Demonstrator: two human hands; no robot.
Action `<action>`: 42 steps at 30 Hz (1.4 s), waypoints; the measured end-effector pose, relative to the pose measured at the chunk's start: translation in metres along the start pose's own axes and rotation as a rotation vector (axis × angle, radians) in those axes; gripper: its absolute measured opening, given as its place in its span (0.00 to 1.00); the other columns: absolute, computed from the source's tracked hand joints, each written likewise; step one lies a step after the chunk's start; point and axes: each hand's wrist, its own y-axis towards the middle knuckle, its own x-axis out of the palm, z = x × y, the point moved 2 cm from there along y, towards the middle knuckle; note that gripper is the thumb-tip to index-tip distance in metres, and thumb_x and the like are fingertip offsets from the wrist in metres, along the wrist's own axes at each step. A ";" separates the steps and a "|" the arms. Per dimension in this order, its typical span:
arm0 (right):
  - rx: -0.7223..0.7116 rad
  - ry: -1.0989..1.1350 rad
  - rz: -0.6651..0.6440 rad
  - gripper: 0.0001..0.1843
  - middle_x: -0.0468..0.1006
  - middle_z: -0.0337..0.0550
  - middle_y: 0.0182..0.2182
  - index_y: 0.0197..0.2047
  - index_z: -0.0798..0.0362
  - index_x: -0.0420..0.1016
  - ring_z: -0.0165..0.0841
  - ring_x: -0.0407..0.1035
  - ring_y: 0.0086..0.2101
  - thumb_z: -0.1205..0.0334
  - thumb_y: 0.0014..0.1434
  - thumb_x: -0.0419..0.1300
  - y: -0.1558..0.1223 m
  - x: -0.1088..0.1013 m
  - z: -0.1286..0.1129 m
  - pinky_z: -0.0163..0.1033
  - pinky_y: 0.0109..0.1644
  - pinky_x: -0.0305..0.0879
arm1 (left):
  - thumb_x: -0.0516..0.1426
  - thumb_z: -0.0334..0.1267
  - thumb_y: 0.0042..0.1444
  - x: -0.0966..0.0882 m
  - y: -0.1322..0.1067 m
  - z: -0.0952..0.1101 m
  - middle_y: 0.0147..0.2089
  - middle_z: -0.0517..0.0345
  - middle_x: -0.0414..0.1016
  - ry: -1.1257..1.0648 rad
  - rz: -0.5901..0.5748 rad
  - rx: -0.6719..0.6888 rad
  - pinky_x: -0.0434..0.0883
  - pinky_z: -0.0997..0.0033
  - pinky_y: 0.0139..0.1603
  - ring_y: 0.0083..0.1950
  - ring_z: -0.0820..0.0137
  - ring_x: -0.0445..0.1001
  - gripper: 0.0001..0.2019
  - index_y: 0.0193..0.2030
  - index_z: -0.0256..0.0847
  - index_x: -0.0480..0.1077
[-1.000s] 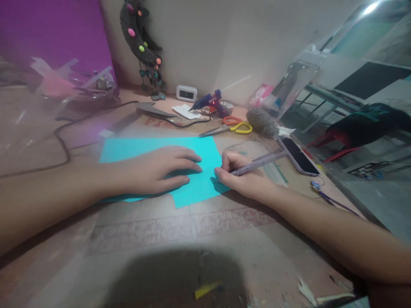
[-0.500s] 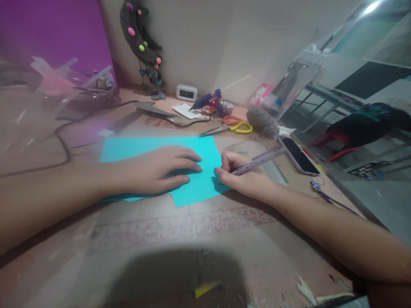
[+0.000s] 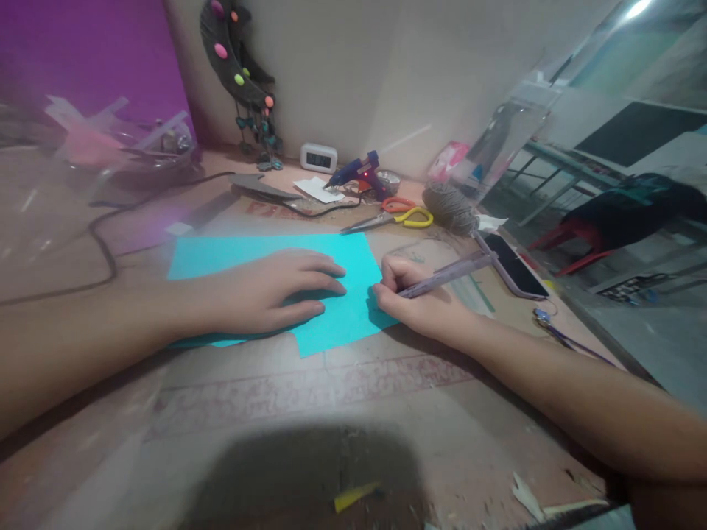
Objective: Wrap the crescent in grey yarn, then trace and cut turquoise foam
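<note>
A turquoise paper sheet (image 3: pixel 336 324) lies on the brown worktop. My left hand (image 3: pixel 270 291) rests flat on it, fingers stretched out and together, pressing it down. My right hand (image 3: pixel 423 302) sits at the sheet's right edge, closed around a pale purple pen (image 3: pixel 447 272) whose tip touches the paper near that edge.
Behind the sheet lie orange-and-yellow scissors (image 3: pixel 395 216), a blue glue gun (image 3: pixel 359 171), a ball of grey twine (image 3: pixel 448 208), a phone (image 3: pixel 511 265) and a small white clock (image 3: pixel 319 157). A black cable (image 3: pixel 104 250) runs along the left. Paper scraps (image 3: pixel 353 497) lie near the front edge.
The view has shifted slightly. Both hands stay where they were, the pen barely moving at the sheet's right edge.
</note>
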 end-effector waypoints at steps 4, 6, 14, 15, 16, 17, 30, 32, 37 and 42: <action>0.006 0.002 -0.007 0.15 0.55 0.30 0.20 0.23 0.48 0.53 0.27 0.52 0.23 0.64 0.54 0.57 0.000 -0.001 -0.001 0.37 0.29 0.48 | 0.53 0.42 0.71 0.000 0.000 0.000 0.67 0.46 0.73 0.009 -0.002 0.005 0.67 0.51 0.69 0.68 0.55 0.70 0.16 0.61 0.43 0.74; 0.012 0.005 -0.013 0.15 0.55 0.30 0.20 0.23 0.48 0.53 0.27 0.51 0.23 0.65 0.53 0.57 0.000 -0.001 -0.002 0.37 0.29 0.48 | 0.53 0.42 0.72 0.000 0.000 0.000 0.68 0.45 0.73 0.022 -0.007 0.010 0.67 0.51 0.69 0.68 0.55 0.70 0.17 0.61 0.43 0.74; -0.007 0.017 -0.038 0.14 0.54 0.30 0.20 0.23 0.48 0.52 0.27 0.51 0.23 0.64 0.53 0.57 -0.002 -0.003 -0.001 0.37 0.28 0.48 | 0.52 0.43 0.72 0.001 0.000 0.000 0.68 0.46 0.72 0.037 -0.008 0.012 0.67 0.50 0.69 0.69 0.54 0.70 0.17 0.61 0.42 0.74; -0.008 0.018 -0.041 0.14 0.54 0.30 0.20 0.23 0.48 0.52 0.27 0.52 0.23 0.64 0.53 0.57 -0.002 -0.003 -0.001 0.37 0.28 0.48 | 0.52 0.43 0.72 0.001 0.000 0.000 0.68 0.46 0.72 0.035 -0.007 0.009 0.66 0.50 0.69 0.69 0.54 0.70 0.17 0.61 0.42 0.74; -0.009 0.019 -0.045 0.14 0.54 0.30 0.19 0.23 0.47 0.52 0.27 0.52 0.23 0.64 0.53 0.56 -0.003 -0.003 -0.001 0.37 0.28 0.48 | 0.52 0.43 0.72 0.000 0.000 0.000 0.68 0.46 0.73 0.033 -0.006 0.007 0.66 0.50 0.69 0.69 0.54 0.70 0.17 0.61 0.43 0.74; -0.008 0.020 -0.049 0.14 0.54 0.30 0.19 0.23 0.47 0.52 0.27 0.52 0.23 0.64 0.53 0.56 -0.003 -0.003 -0.002 0.37 0.28 0.48 | 0.52 0.43 0.72 0.000 0.000 0.000 0.68 0.46 0.73 0.030 -0.007 0.004 0.66 0.51 0.69 0.69 0.54 0.70 0.17 0.61 0.43 0.74; -0.049 0.064 -0.109 0.15 0.55 0.29 0.19 0.23 0.47 0.54 0.26 0.51 0.22 0.61 0.55 0.57 -0.005 0.001 -0.003 0.35 0.25 0.48 | 0.55 0.41 0.70 0.001 -0.001 0.000 0.67 0.48 0.73 -0.022 0.015 -0.008 0.65 0.53 0.70 0.68 0.55 0.70 0.16 0.61 0.45 0.75; -0.042 0.067 -0.119 0.15 0.55 0.30 0.20 0.23 0.47 0.54 0.26 0.52 0.22 0.60 0.55 0.57 -0.006 0.001 -0.002 0.35 0.25 0.49 | 0.54 0.40 0.70 0.001 0.000 0.000 0.67 0.48 0.73 -0.016 0.006 -0.011 0.65 0.52 0.70 0.69 0.55 0.70 0.16 0.61 0.44 0.74; -0.008 0.094 -0.132 0.15 0.56 0.30 0.20 0.23 0.48 0.55 0.26 0.52 0.22 0.59 0.55 0.59 -0.007 0.001 -0.002 0.34 0.25 0.49 | 0.54 0.40 0.70 0.001 0.000 0.000 0.67 0.47 0.73 -0.005 0.001 -0.015 0.65 0.51 0.70 0.69 0.54 0.70 0.16 0.61 0.44 0.74; 0.077 0.288 0.076 0.16 0.58 0.27 0.16 0.24 0.47 0.56 0.25 0.52 0.19 0.60 0.57 0.60 -0.002 -0.003 0.001 0.34 0.23 0.49 | 0.54 0.41 0.70 0.001 -0.001 0.000 0.67 0.48 0.73 -0.019 0.009 -0.021 0.65 0.51 0.70 0.69 0.55 0.70 0.16 0.61 0.45 0.75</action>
